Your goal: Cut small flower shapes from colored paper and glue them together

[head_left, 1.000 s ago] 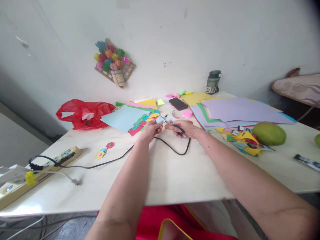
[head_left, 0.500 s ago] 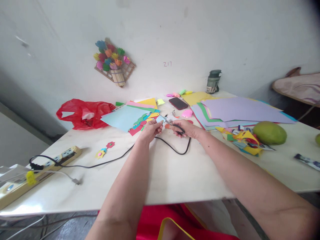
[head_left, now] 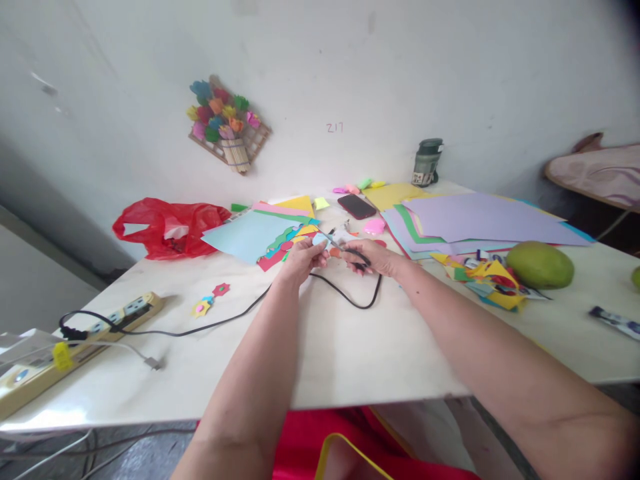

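Note:
Black-handled scissors (head_left: 356, 255) are in my right hand (head_left: 373, 257), its fingers wrapped round the handles. The blades point up and left toward a small light blue paper piece (head_left: 321, 239), which my left hand (head_left: 306, 259) pinches between thumb and fingers. Cut strips of coloured paper (head_left: 280, 248) lie just left of and behind my left hand. A black cable (head_left: 345, 299) loops on the table in front of both hands. Small paper flowers (head_left: 202, 307) rest on the table to the left.
A red plastic bag (head_left: 173, 230) and a power strip (head_left: 85, 343) are at the left. Behind my hands lie a phone (head_left: 357, 206) and a pink object (head_left: 374, 227). Purple sheets (head_left: 480, 217), paper scraps (head_left: 495, 283) and a green mango (head_left: 540, 265) are at the right.
Both hands stay in almost the same place, with only a slight shift of the fingers and the paper piece.

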The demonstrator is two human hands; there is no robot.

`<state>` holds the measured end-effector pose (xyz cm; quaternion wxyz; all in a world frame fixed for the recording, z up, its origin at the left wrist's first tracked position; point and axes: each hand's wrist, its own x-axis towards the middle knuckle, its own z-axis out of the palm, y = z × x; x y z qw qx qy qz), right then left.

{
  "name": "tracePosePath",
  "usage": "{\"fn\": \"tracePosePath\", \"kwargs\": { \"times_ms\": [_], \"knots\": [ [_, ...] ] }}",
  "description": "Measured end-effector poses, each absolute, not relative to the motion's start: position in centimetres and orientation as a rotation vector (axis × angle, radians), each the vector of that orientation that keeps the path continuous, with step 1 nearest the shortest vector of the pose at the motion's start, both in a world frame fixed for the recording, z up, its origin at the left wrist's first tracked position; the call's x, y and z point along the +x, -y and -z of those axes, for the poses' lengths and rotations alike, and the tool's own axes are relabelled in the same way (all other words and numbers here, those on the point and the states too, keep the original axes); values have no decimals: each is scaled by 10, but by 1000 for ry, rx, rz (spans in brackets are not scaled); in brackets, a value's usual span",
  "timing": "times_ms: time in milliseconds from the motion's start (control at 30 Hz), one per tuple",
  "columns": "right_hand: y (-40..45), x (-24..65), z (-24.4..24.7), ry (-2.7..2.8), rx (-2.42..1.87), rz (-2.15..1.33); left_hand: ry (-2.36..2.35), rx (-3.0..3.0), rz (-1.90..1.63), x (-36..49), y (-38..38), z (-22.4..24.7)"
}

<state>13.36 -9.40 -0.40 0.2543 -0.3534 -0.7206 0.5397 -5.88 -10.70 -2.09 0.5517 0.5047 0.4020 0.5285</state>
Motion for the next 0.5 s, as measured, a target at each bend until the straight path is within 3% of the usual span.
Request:
{"fn": "tracePosePath", "kwargs": {
  "times_ms": [500],
  "knots": [
    [90, 132, 9, 1963, -916, -1418, -908, 1147, -1235, -59, 106, 23]
  ]
}}
